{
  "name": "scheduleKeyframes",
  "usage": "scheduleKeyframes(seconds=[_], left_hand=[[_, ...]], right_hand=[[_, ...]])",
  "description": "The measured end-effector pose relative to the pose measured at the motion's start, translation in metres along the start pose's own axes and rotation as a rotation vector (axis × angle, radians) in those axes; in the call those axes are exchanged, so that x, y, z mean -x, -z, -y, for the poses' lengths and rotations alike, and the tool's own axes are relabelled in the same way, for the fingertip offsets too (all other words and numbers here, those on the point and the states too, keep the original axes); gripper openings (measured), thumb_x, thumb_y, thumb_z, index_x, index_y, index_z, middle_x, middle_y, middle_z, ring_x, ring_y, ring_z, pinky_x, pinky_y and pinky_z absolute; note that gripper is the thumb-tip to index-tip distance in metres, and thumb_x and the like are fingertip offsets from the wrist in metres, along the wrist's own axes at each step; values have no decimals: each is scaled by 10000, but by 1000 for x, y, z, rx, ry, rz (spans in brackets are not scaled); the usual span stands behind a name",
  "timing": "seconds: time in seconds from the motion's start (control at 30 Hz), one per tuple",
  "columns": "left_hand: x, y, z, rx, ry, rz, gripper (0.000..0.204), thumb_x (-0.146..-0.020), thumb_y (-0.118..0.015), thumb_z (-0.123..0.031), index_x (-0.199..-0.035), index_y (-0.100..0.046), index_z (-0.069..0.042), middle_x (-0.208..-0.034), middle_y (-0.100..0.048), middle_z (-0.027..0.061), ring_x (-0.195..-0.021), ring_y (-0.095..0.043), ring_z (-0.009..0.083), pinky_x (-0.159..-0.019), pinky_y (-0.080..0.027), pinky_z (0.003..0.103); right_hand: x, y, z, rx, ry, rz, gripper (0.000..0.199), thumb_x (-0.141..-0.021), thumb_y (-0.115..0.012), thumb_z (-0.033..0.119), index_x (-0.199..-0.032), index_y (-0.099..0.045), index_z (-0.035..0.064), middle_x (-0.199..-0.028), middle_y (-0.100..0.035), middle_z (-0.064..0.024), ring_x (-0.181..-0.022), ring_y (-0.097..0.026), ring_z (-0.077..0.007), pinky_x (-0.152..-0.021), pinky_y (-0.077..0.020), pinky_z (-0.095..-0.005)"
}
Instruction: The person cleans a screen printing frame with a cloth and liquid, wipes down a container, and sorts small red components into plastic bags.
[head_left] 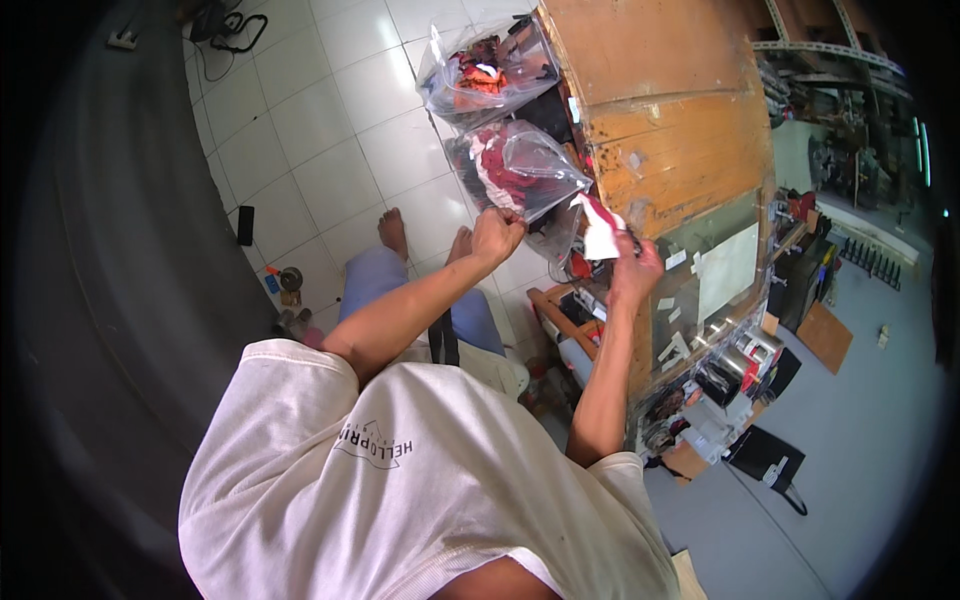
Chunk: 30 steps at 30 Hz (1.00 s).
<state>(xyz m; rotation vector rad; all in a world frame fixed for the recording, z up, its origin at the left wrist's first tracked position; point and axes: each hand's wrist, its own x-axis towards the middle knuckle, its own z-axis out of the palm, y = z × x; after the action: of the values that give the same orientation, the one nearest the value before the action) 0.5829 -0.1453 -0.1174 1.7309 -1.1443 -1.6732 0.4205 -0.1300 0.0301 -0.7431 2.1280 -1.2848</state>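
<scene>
The person's left hand (497, 236) is clenched on the near edge of a clear plastic bag of red and white pieces (522, 170). To its right, the right hand (636, 268) pinches a white and red card (601, 232). Farther off, the bag hangs beside the wooden workbench (680, 130), with a second clear bag (487, 70) beyond.

Both bare forearms reach forward, elbows bent; the left hand (497, 236) is closed in a fist-like grip, the right hand (636, 268) pinches (fingers curled).
</scene>
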Motion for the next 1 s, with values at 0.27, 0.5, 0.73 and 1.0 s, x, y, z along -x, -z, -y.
scheduleKeyframes(seconds=[0.27,0.5,0.73,1.0], left_hand=[[25,9,-21,9,62,85,164,-753,-690,-143,-839,-716,-6,-750,-677,137,-767,-628,202,-737,-484,348],[37,2,-18,37,-57,37,172,-762,-687,-151,-822,-703,10,-791,-649,132,-825,-604,238,-747,-471,360],[36,-4,-6,111,14,-29,202,-737,-640,-166,-835,-695,2,-822,-656,136,-744,-642,294,-708,-495,380],[29,-1,-17,21,42,-16,210,-719,-637,-189,-831,-711,-27,-829,-685,170,-790,-663,331,-725,-509,406]], right_hand=[[-31,-77,-117,952,129,546,313,-764,-674,125,-1048,-639,1,-978,-660,-257,-960,-634,-427,-831,-507,-445],[-111,-95,-275,1018,423,614,473,-796,-656,346,-1144,-625,26,-1034,-652,-255,-1010,-613,-433,-875,-488,-456],[-77,-105,-150,1246,-16,964,607,-829,-613,402,-1311,-506,49,-1333,-501,-231,-1161,-516,-434,-932,-445,-465],[-4,-29,-52,734,620,339,278,-860,-539,26,-1104,-600,-91,-1219,-571,-264,-1114,-554,-419,-938,-448,-446]])
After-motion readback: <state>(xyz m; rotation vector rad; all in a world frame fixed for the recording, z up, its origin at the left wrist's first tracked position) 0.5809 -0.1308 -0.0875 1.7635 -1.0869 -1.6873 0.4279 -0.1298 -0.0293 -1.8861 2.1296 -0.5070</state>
